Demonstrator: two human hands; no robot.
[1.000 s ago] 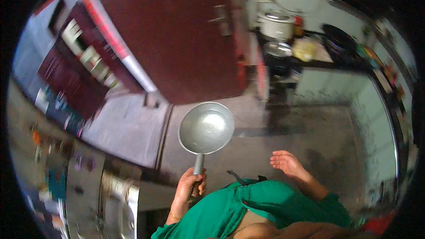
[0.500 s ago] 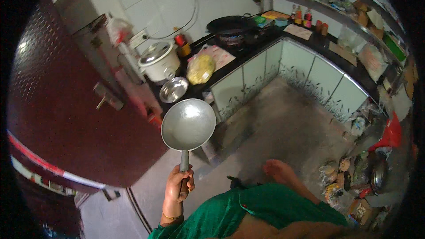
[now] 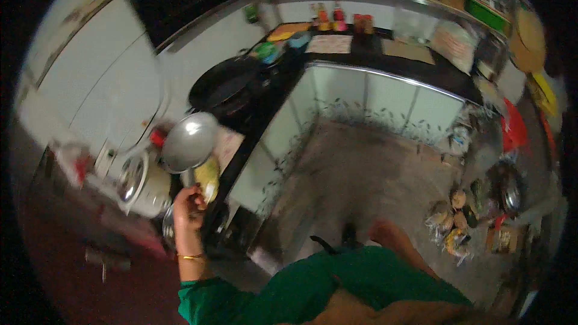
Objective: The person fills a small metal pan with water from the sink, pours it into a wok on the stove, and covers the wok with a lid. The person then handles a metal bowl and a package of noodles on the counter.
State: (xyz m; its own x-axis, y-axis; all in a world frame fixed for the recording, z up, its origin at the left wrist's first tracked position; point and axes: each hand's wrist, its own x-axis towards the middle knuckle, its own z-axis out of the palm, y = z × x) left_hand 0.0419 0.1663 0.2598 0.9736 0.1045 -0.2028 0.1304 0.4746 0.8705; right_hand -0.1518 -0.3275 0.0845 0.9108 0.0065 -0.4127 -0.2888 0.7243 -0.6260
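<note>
My left hand (image 3: 188,207) is closed around the handle of a round steel pan (image 3: 188,141) and holds it up over the left end of the black counter (image 3: 361,54). The pan's shiny inside faces me and nothing shows in it. A gold bangle sits on that wrist. A white rice cooker (image 3: 141,183) stands just left of the pan, and a yellow item (image 3: 208,180) lies right beside my hand. My right hand is out of the picture. My green garment (image 3: 337,289) and a bare foot (image 3: 391,235) fill the lower middle.
A black wok (image 3: 226,81) sits on the stove further along the L-shaped counter, with white cabinet doors (image 3: 385,99) beneath. Bottles and jars line the back. Bags and vegetables (image 3: 457,222) lie on the grey floor at right. A dark red door (image 3: 78,253) is at lower left.
The view has swung from the red door and floor toward the kitchen counter. The pan, still in my left hand, has gone from over the floor to beside the rice cooker.
</note>
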